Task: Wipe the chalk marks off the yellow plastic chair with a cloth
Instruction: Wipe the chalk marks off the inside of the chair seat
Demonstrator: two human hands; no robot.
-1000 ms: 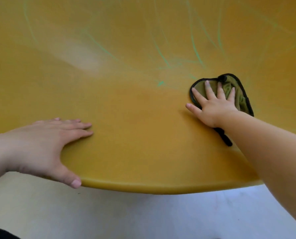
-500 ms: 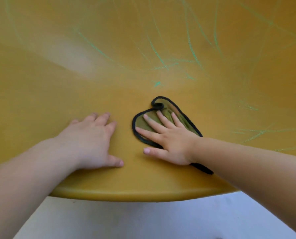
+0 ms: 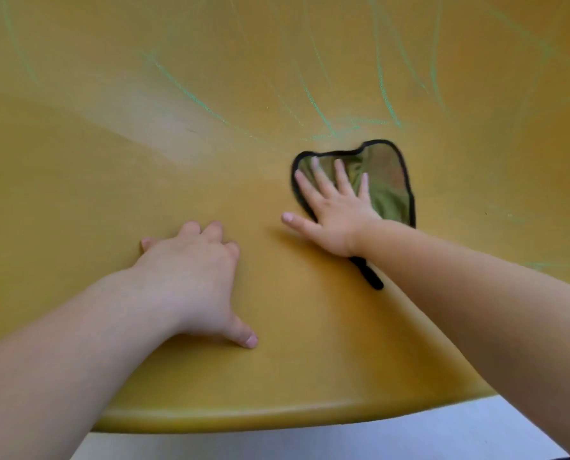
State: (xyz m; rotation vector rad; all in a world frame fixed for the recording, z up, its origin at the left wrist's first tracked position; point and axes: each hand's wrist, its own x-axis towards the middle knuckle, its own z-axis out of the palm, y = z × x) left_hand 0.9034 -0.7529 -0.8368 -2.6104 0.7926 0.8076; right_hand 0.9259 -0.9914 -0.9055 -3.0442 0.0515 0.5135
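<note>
The yellow plastic chair fills the view, its seat curving up into the backrest. Green chalk marks run in thin lines over the backrest and at the right edge. A green cloth with a black border lies flat on the seat, just below the chalk lines. My right hand presses on the cloth's left part with fingers spread. My left hand rests flat on the bare seat, left of the cloth, holding nothing.
The seat's rounded front edge runs across the bottom. Below it is pale grey floor. A lighter, smeared patch shows on the left of the seat.
My right hand has slid the cloth away from the front edge, back and to the right toward the chalk lines. My left hand has stayed planted on the seat.
</note>
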